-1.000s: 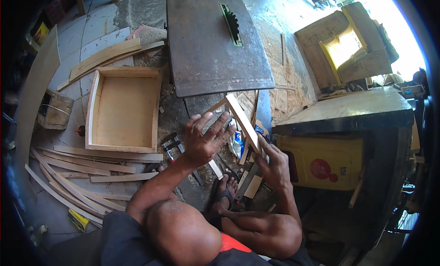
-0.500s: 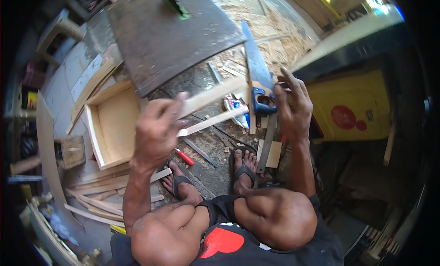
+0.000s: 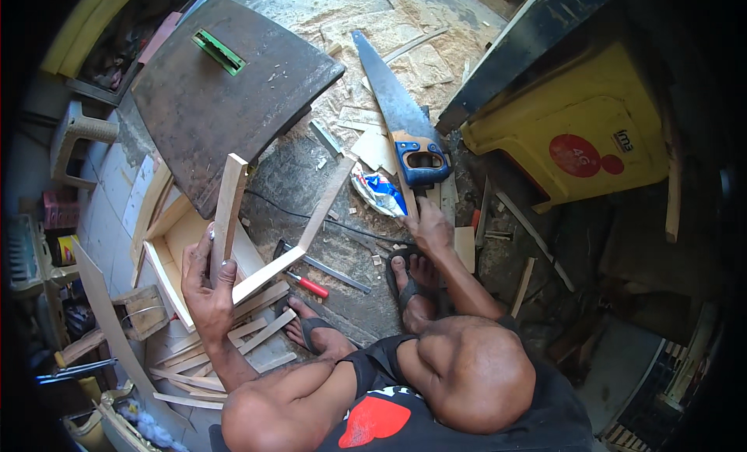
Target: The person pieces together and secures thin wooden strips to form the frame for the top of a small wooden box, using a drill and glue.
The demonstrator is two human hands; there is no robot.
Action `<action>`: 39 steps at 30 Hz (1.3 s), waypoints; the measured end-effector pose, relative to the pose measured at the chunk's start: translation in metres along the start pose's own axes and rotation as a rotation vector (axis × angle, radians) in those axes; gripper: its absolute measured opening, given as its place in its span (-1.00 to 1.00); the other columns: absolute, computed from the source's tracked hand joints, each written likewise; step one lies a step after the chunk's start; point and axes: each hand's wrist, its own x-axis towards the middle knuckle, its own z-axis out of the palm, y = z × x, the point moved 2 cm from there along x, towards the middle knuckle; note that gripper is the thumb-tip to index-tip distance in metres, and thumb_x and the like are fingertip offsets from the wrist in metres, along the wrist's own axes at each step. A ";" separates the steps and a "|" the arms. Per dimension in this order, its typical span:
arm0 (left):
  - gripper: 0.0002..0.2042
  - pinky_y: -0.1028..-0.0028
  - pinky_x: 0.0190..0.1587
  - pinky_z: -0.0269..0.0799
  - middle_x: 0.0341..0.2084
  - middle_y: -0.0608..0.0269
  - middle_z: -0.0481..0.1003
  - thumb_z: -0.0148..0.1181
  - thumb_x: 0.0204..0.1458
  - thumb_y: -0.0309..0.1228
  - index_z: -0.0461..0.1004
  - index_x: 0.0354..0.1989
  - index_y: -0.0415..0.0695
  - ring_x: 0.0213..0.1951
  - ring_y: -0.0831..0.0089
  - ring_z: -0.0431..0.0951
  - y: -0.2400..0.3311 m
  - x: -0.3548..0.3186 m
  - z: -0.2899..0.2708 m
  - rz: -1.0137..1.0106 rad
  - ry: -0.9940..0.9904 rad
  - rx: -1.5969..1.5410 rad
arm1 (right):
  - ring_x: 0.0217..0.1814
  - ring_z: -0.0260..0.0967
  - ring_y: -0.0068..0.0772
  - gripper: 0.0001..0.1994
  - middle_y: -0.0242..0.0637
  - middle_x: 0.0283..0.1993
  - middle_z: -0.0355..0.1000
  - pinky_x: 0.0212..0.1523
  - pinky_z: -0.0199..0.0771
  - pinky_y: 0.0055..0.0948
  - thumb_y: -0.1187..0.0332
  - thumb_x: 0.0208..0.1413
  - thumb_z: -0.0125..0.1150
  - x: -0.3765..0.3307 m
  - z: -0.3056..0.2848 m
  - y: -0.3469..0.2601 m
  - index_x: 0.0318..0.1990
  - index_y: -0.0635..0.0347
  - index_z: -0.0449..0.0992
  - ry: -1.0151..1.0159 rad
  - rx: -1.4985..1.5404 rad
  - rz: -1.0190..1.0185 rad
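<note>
My left hand (image 3: 208, 284) is closed round an open-sided frame of pale wooden strips (image 3: 268, 273), held up in front of my left knee. One strip stands upright above the fingers, and another angles away to the right. Low over the floor, my right hand (image 3: 433, 230) has its fingers and thumb at the near end of a narrow wooden strip (image 3: 408, 193). That strip runs partly under a handsaw (image 3: 411, 117) with a blue and wood-coloured handle, just beyond the hand. Left of the strip is a crumpled blue and white packet (image 3: 379, 192).
A dark board table (image 3: 233, 102) with a green-edged slot stands far left, a wooden drawer-like box (image 3: 167, 273) nearer. Loose strips (image 3: 194, 366) lie by my left foot, with a red-handled tool (image 3: 311, 286) beside it. A yellow plastic stool (image 3: 599, 133) is at right.
My left hand has drawn the frame left and turned it more upright. My right hand has come down from beside the saw handle to the strip's near end. The view has shifted.
</note>
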 end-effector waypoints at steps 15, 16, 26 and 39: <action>-0.51 0.53 -0.17 0.46 -0.20 0.31 0.36 0.21 0.27 -0.43 0.40 0.37 -0.22 -0.27 0.56 0.40 -0.003 0.001 -0.018 -0.050 -0.059 -0.137 | -0.14 0.50 -0.53 -0.50 -0.29 -0.09 0.53 -0.13 0.55 -0.46 0.47 0.11 0.43 -0.036 -0.034 0.031 0.22 0.28 0.46 -0.459 0.829 -0.206; -0.51 0.53 -0.16 0.47 -0.19 0.31 0.36 0.20 0.26 -0.45 0.40 0.37 -0.23 -0.26 0.56 0.41 -0.004 0.002 -0.019 -0.060 -0.068 -0.166 | -0.13 0.50 -0.54 -0.50 -0.28 -0.06 0.52 -0.13 0.56 -0.47 0.50 0.11 0.42 -0.033 -0.035 0.025 0.22 0.27 0.45 -0.408 0.815 -0.273; -0.46 0.47 -0.13 0.47 -0.06 0.15 0.45 0.24 0.27 -0.35 0.36 0.36 -0.37 -0.28 0.46 0.51 -0.052 0.003 -0.032 -0.173 -0.088 -0.456 | -0.15 0.38 -0.60 -0.52 -0.41 -0.08 0.39 -0.16 0.45 -0.53 0.51 0.14 0.19 0.019 -0.101 -0.029 0.25 0.33 0.49 -0.136 0.844 -0.401; -0.45 0.52 -0.16 0.44 -0.12 0.24 0.43 0.24 0.27 -0.36 0.34 0.35 -0.42 -0.32 0.54 0.46 -0.151 -0.032 -0.054 -0.448 -0.084 -0.448 | 0.05 0.48 -0.04 -0.47 0.04 0.01 0.46 0.14 0.47 -0.12 0.08 0.23 0.29 0.016 0.012 -0.035 0.19 0.31 0.47 0.042 0.270 -0.282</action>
